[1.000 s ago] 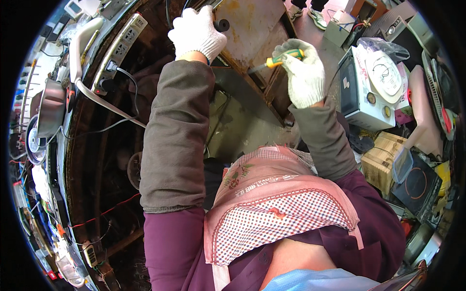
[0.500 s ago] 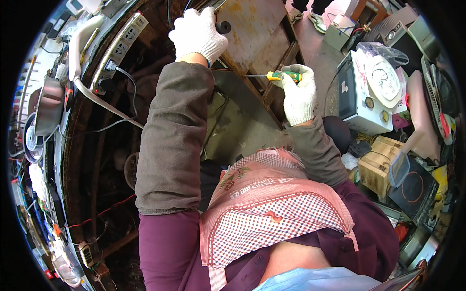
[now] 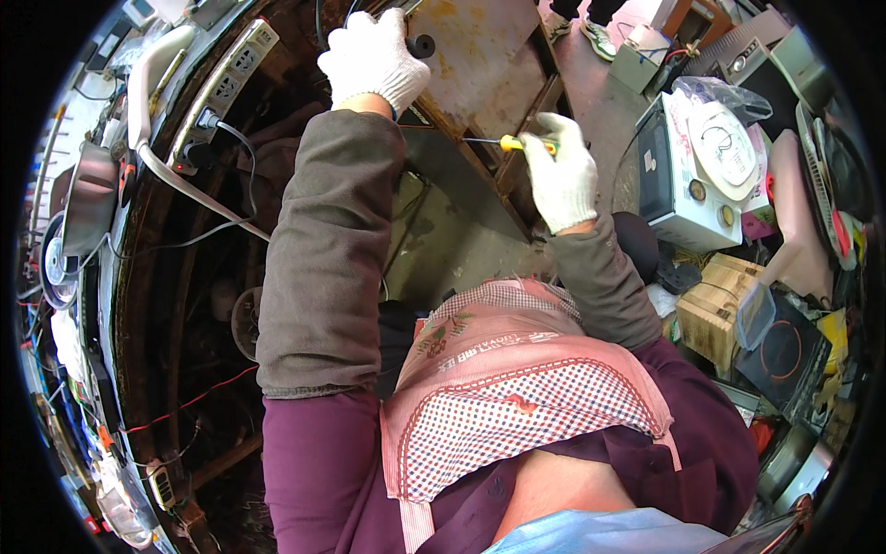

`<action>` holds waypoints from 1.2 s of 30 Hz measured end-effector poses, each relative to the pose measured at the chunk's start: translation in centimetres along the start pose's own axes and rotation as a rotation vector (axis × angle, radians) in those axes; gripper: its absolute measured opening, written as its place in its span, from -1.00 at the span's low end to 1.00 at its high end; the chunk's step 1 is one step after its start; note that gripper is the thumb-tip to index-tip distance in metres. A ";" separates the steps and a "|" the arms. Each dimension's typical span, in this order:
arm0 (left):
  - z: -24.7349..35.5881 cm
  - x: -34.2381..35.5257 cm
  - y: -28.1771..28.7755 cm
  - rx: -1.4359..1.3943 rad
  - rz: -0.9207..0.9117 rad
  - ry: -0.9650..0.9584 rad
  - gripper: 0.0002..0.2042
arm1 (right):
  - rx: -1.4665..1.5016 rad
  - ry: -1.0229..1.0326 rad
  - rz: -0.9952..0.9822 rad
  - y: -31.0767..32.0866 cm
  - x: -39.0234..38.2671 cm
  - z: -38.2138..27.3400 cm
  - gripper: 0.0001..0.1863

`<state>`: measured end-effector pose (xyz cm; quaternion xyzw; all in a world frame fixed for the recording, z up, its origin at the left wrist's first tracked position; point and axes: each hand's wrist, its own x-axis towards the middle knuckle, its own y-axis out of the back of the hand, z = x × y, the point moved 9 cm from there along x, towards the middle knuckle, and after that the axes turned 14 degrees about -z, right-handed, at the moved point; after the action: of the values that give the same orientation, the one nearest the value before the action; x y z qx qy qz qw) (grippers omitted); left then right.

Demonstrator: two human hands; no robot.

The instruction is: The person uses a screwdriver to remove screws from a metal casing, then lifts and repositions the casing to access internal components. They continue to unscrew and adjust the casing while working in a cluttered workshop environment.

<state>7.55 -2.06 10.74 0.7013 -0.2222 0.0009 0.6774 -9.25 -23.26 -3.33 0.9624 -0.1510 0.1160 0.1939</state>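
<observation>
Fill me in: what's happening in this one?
A person's gloved right grip holds a yellow-handled screwdriver, its shaft pointing left, the tip close to the upper edge of a dark panel; whether it touches can't be told. The gloved left grip is beside a black round piece, fingers bent, though what they hold is hidden. A power strip lies to the left, and a white box-shaped appliance stands to the right.

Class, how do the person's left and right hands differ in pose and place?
The right hand holds a yellow-handled screwdriver; the left hand is at a black cylinder, its grip unclear. The left hand lies higher in the picture; the right hand sits lower. Both wear white knitted gloves.
</observation>
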 end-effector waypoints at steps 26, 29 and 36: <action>0.8 -0.8 1.8 -0.116 -0.085 0.002 -0.42 | -0.207 0.030 -0.229 0.4 0.8 -1.4 -0.50; 0.7 -0.8 2.5 -0.107 -0.060 0.000 -0.45 | -0.129 -0.088 -0.239 0.0 2.3 0.0 -0.55; 1.6 -0.8 2.9 -0.087 -0.071 0.009 -0.36 | -0.363 0.246 -0.162 0.3 0.8 -1.5 -0.60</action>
<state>5.41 -3.32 13.10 0.6787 -0.1938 -0.0296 0.7077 -8.84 -23.12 -1.61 0.8994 -0.0669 0.1874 0.3893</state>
